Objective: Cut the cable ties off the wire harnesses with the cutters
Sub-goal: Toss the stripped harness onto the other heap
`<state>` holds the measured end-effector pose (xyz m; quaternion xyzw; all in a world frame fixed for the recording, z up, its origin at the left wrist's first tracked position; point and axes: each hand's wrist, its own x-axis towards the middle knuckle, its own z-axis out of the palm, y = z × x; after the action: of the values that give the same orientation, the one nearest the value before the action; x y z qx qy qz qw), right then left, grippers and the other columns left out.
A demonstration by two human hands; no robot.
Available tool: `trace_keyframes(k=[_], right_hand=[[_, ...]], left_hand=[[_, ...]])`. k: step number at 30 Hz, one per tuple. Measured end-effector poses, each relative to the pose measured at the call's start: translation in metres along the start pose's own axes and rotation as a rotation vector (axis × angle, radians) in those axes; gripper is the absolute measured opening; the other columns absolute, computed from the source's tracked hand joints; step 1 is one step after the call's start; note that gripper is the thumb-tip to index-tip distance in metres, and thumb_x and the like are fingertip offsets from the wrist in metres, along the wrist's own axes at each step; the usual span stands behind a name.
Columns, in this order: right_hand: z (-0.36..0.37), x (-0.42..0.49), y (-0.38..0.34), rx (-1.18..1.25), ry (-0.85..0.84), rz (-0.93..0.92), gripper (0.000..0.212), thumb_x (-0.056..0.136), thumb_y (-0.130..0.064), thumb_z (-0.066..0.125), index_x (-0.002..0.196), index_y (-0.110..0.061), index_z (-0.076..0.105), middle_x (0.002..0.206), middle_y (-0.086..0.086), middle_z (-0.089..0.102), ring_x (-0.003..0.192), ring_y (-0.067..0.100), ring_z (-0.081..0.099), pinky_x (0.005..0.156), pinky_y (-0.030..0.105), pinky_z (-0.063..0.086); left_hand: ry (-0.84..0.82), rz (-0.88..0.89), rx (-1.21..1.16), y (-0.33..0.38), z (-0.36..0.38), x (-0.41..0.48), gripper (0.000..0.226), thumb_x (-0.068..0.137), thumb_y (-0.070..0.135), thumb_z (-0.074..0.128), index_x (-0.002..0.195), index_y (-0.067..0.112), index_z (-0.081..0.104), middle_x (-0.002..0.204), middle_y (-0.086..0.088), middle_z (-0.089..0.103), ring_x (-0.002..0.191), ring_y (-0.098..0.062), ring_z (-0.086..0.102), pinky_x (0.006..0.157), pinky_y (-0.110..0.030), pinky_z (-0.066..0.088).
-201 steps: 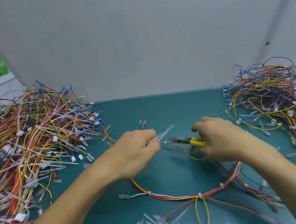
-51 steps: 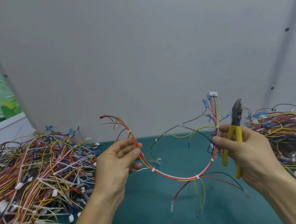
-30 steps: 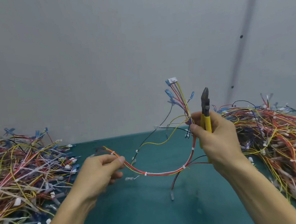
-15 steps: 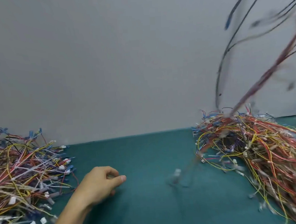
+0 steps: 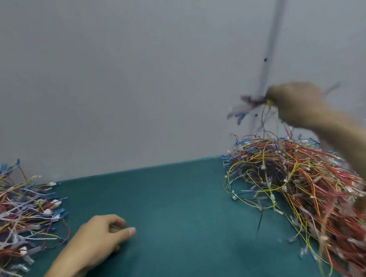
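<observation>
Hovering high above the right pile of harnesses (image 5: pixel 298 184), the right hand (image 5: pixel 298 105) is blurred; its fingers are curled round the cutters (image 5: pixel 251 99), dark tip pointing left, and, it seems, one wire harness (image 5: pixel 239 114) whose blue connectors dangle. On the near worktop (image 5: pixel 182 213) the left hand (image 5: pixel 98 240) rests beside the left pile (image 5: pixel 17 212), fingers loosely curled; if they pinch anything I cannot tell.

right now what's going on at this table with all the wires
A person's right hand, blurred, is raised over the right pile of harnesses, gripping the cutters and a loose harness. The left hand rests on the teal table, fingers curled; whether it pinches anything is unclear. Another pile lies at left.
</observation>
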<state>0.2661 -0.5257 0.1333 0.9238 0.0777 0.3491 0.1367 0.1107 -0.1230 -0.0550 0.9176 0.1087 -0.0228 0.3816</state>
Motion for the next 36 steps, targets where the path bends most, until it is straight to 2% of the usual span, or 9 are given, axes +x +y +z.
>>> trace_keyframes(k=[3,5,11,15,20,25,28,31,36], right_hand=[[0.067,-0.047,-0.009,-0.025,-0.250,0.064,0.019,0.079,-0.003,0.055,0.094,-0.014,0.059,0.088,0.009,0.067,0.082,0.031,0.062,0.064,0.034,0.042],[0.089,-0.051,-0.002,-0.049,-0.249,0.103,0.017,0.080,-0.004,0.053,0.093,-0.014,0.058,0.087,0.007,0.066,0.082,0.031,0.060,0.064,0.034,0.040],[0.083,-0.035,0.004,-0.136,-0.080,0.057,0.022,0.071,0.003,0.059,0.090,-0.007,0.058,0.081,0.013,0.064,0.079,0.033,0.059,0.066,0.034,0.031],[0.075,-0.020,0.013,-0.209,0.058,0.084,0.020,0.070,0.003,0.064,0.089,-0.002,0.059,0.083,0.019,0.064,0.082,0.038,0.058,0.071,0.039,0.036],[0.093,-0.036,0.006,-0.226,-0.511,0.063,0.016,0.084,-0.020,0.062,0.099,-0.017,0.060,0.098,0.003,0.063,0.089,0.026,0.062,0.076,0.035,0.051],[0.076,-0.032,-0.001,-0.137,-0.267,0.230,0.019,0.085,-0.023,0.062,0.100,-0.013,0.065,0.101,0.012,0.052,0.088,0.034,0.056,0.076,0.040,0.041],[0.037,-0.033,-0.015,0.142,-0.133,0.368,0.029,0.088,-0.035,0.064,0.098,-0.008,0.061,0.095,0.015,0.051,0.087,0.038,0.054,0.074,0.041,0.040],[-0.003,-0.065,-0.051,0.775,-0.109,0.434,0.023,0.090,-0.036,0.063,0.088,-0.013,0.057,0.075,0.004,0.055,0.067,0.024,0.053,0.057,0.030,0.037],[-0.018,-0.169,-0.126,1.688,-0.574,0.641,0.009,0.085,-0.021,0.068,0.083,-0.013,0.064,0.063,-0.001,0.055,0.058,0.012,0.054,0.060,0.027,0.046]], left_hand=[[0.012,0.010,0.020,0.000,0.002,0.000,0.017,0.077,0.040,0.075,0.082,0.025,0.068,0.066,0.019,0.070,0.056,-0.005,0.068,0.060,-0.020,0.044],[0.020,0.017,0.046,0.000,0.003,0.000,0.018,0.077,0.041,0.075,0.082,0.026,0.068,0.067,0.018,0.071,0.056,-0.003,0.067,0.060,-0.020,0.045],[0.028,0.022,0.111,0.000,0.003,0.001,0.018,0.077,0.046,0.073,0.083,0.030,0.066,0.072,0.015,0.071,0.057,0.002,0.065,0.062,-0.017,0.046],[0.028,0.017,0.118,-0.004,0.003,0.003,0.019,0.076,0.049,0.073,0.083,0.032,0.066,0.076,0.016,0.071,0.062,0.001,0.066,0.071,-0.023,0.052],[0.027,0.017,0.136,-0.008,0.004,0.006,0.022,0.077,0.052,0.071,0.086,0.033,0.065,0.080,0.015,0.070,0.072,-0.003,0.065,0.077,-0.027,0.052],[0.035,0.024,0.172,-0.008,0.005,0.006,0.024,0.078,0.054,0.068,0.092,0.034,0.064,0.084,0.017,0.069,0.075,0.000,0.063,0.070,-0.022,0.046],[0.033,0.023,0.178,-0.008,0.005,0.007,0.026,0.078,0.053,0.069,0.093,0.032,0.065,0.085,0.016,0.069,0.075,-0.002,0.063,0.069,-0.022,0.045],[0.028,0.019,0.172,-0.008,0.005,0.008,0.025,0.078,0.052,0.069,0.093,0.031,0.066,0.086,0.015,0.069,0.076,-0.005,0.064,0.071,-0.024,0.048],[0.020,0.020,0.158,-0.007,0.006,0.009,0.023,0.078,0.050,0.071,0.091,0.031,0.067,0.086,0.014,0.070,0.077,-0.007,0.065,0.075,-0.026,0.050]])
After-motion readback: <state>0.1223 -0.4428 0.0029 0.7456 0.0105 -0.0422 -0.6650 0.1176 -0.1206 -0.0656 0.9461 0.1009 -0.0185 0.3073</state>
